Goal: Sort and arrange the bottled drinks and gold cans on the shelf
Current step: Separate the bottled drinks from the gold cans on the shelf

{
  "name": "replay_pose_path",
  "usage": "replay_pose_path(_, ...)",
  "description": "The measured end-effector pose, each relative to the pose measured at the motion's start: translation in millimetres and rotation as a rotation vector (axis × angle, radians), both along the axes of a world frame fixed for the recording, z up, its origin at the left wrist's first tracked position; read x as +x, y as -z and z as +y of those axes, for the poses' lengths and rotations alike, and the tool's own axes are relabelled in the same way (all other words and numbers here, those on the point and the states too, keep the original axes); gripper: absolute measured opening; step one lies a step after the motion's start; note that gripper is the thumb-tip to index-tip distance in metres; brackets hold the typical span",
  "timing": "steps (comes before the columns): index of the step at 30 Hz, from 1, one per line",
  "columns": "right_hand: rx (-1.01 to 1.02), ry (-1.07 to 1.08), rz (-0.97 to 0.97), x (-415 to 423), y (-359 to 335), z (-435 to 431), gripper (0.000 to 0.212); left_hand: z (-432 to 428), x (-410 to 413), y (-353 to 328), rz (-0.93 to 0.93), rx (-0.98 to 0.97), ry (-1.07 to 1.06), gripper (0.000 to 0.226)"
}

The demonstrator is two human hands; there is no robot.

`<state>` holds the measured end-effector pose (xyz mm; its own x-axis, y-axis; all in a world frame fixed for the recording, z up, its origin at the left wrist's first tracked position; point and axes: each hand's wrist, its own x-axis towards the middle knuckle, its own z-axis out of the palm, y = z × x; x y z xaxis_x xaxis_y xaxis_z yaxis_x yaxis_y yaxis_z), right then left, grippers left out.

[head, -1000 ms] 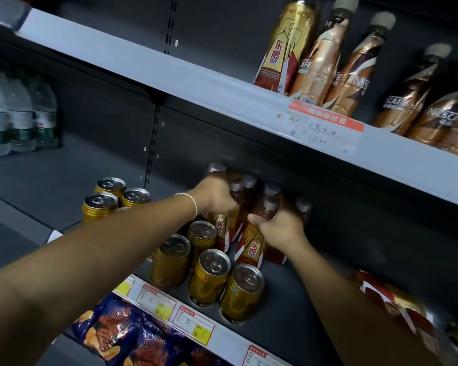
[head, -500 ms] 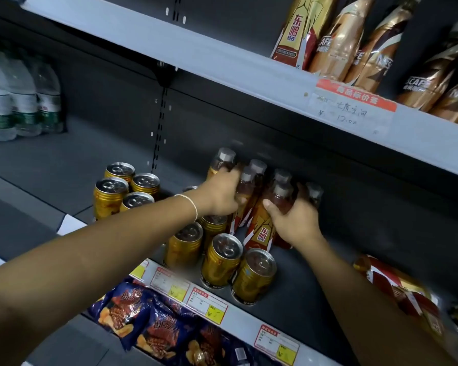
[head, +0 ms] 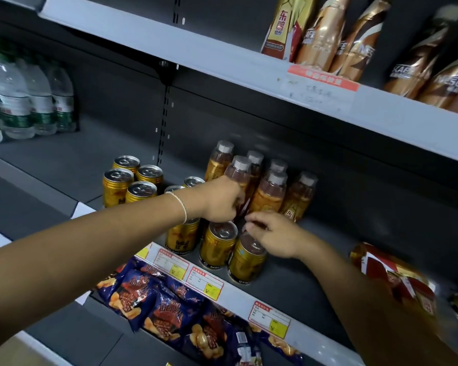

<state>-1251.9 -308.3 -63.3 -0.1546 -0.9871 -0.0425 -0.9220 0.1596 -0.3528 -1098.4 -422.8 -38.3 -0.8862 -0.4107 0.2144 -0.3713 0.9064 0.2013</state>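
Grey shelf — gold cans, bottles.

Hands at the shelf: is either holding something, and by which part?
The left hand grips a bottle round its body. The right hand lies over the top of a gold can; whether it grips cannot be told.

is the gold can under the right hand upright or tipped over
Upright: the gold can stands on its base on the shelf, lid facing up.
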Motion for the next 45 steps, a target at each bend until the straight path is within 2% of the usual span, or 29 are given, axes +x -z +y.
replay_pose_path(3,0.109,-0.052,0.025,0,7,9,0.072,13,-2,-3,-0.109,0.023,-0.051,0.012)
replay_pose_path(5,0.104,-0.092,0.072,3,11,14,0.082,23,-3,-3,-0.207,0.038,-0.082,0.011)
replay_pose_path(8,0.004,-0.068,0.069,6,18,21,0.071,36,-4,-2,-0.355,0.052,-0.109,0.014)
replay_pose_path(12,-0.095,-0.022,-0.012,0,20,36,0.056,50,-3,0,-0.424,0.066,-0.164,0.026)
replay_pose_path(16,-0.171,0.061,-0.087,-14,15,60,0.059,63,-3,7,-0.471,0.023,-0.179,0.039)
replay_pose_path(21,-0.258,0.15,-0.077,-34,9,99,0.075,68,2,31,-0.413,-0.155,-0.163,0.058)
replay_pose_path(27,-0.273,0.201,-0.04,-43,14,138,0.078,84,6,41,-0.39,-0.287,-0.248,0.066)
replay_pose_path(31,-0.297,0.205,-0.051,-44,25,159,0.076,106,5,49,-0.348,-0.324,-0.342,0.063)
replay_pose_path(37,-0.302,0.226,-0.045,-47,22,189,0.075,157,-6,36,-0.169,-0.373,-0.348,0.06)
replay_pose_path(39,-0.306,0.251,-0.049,-50,18,201,0.076,174,-14,29,-0.14,-0.349,-0.317,0.061)
replay_pose_path(45,-0.321,0.388,-0.031,-58,-6,246,0.078,207,-39,-1,0.007,-0.083,-0.178,0.059)
